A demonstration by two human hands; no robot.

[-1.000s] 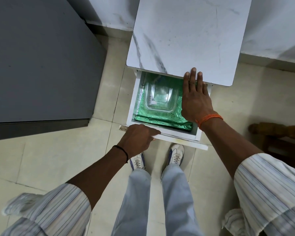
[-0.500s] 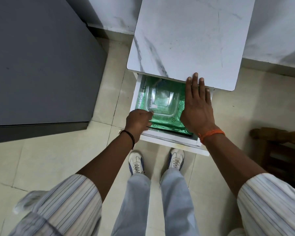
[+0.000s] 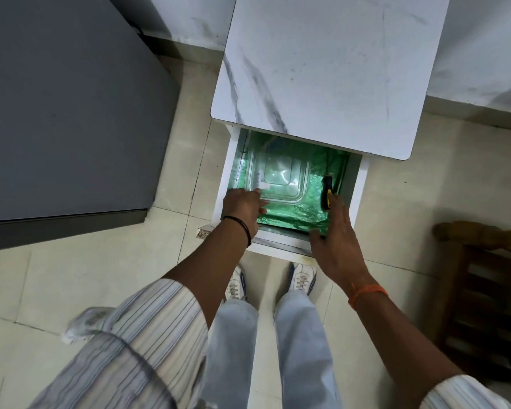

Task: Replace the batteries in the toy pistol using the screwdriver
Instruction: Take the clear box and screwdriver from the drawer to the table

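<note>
Drawer (image 3: 356, 184) is pulled out from under the marble-top bench (image 3: 322, 69), lined with crinkly green foil. The screwdriver (image 3: 326, 192), black and yellow handle, lies along the right side of the drawer. Right hand (image 3: 338, 231) hangs over it, fingers straight and loose, fingertips at the handle's near end, not gripping yet. Left hand (image 3: 242, 206) has its fingers curled onto the near-left corner of the clear plastic container (image 3: 281, 180); can't tell if it's really gripping. No toy pistol in view, maybe in that container. I'd pinch the handle mid-length and lift straight up so the foil doesn't snag.
</note>
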